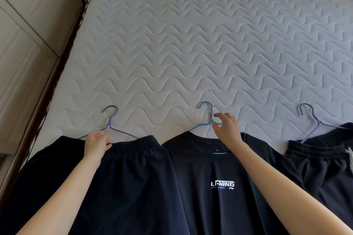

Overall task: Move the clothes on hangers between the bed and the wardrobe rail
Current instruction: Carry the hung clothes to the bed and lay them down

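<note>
We see the quilted mattress (191,44) carrying three dark garments in a row along its near edge, hooks pointing away, probably so each can be lifted singly. On the left lie elastic-waisted trousers (114,177) on a purple hanger (110,122); our left hand (97,142) is closed on that hanger's shoulder wire at the waistband. The middle T-shirt (219,187) hangs on a blue hanger (207,114), whose neck sits between our right hand's (227,129) narrowly parted thumb and forefinger, pinch not clearly closed. A third garment (322,164) lies untouched at right.
</note>
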